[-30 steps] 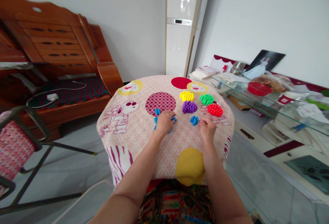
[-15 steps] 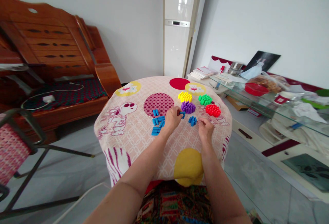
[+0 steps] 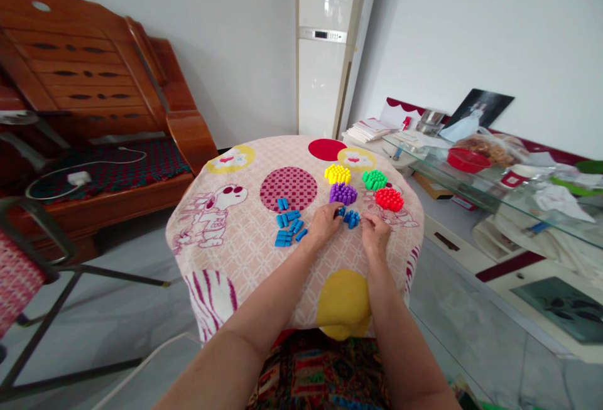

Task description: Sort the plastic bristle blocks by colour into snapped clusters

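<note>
My left hand [image 3: 326, 221] pinches a small blue peg-like piece [image 3: 341, 211] at the left side of a little cluster of standing blue pieces [image 3: 351, 219]. Close on the other side of that cluster, my right hand [image 3: 376, 233] has its fingers drawn together; whether anything is between them is too small to tell. Loose blue pieces [image 3: 288, 229] lie on their sides left of my left hand. Beyond the hands stand tight groups of purple pieces [image 3: 343, 194], yellow pieces [image 3: 338, 174], green pieces [image 3: 375, 179] and red pieces [image 3: 389, 199].
A patterned cloth covers the round table [image 3: 254, 221]. To the right, a glass-topped cabinet [image 3: 471, 190] carries papers, a red bowl [image 3: 468, 160] and a photo. A wooden bench [image 3: 94, 115] and a metal-framed chair [image 3: 42, 265] are on the left.
My left hand has moved right with a blue piece, from beside the purple group to the blue cluster. My right hand stays beside the cluster. The view has shifted slightly.
</note>
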### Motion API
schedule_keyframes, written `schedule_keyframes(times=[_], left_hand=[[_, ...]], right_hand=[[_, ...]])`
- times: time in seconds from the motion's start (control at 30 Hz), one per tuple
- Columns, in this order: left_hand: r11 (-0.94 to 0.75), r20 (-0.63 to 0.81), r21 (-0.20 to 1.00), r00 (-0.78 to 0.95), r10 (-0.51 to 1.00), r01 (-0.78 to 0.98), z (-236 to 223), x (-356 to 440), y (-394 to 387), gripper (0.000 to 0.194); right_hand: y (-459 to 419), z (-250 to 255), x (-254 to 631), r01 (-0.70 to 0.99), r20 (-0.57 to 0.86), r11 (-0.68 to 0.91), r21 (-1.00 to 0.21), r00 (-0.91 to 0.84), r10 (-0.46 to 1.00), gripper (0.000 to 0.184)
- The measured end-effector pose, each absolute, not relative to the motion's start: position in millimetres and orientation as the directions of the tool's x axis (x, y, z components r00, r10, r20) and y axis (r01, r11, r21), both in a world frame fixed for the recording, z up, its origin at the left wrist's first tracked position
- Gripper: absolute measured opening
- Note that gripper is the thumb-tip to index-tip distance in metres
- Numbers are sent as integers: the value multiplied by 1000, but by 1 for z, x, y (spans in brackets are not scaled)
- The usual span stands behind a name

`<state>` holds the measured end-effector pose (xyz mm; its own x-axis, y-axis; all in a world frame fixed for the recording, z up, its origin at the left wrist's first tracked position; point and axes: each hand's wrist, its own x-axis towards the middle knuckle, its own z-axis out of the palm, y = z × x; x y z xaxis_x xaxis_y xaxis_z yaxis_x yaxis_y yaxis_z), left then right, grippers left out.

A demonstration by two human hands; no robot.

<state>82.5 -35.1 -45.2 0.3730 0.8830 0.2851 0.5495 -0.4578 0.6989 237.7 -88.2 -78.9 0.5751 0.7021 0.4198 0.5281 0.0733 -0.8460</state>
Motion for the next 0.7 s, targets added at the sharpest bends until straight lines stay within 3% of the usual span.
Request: schedule_keyframes(times=[0.4,0.53,0.7], left_hand=[[-511,301,693,440,846,509,-49,88,-34,53],[-488,330,691,369,869,533,-45,73,-34,52],[-374,374,589,169,912,717,-31,26,-27,35]], right_hand=[[-90,-77,236,545,438,79,-835,571,694,26],[-91,-75,236,539,428,70,-839,576,696,27],[-89,-77,237,527,407,51,-849,587,700,28]])
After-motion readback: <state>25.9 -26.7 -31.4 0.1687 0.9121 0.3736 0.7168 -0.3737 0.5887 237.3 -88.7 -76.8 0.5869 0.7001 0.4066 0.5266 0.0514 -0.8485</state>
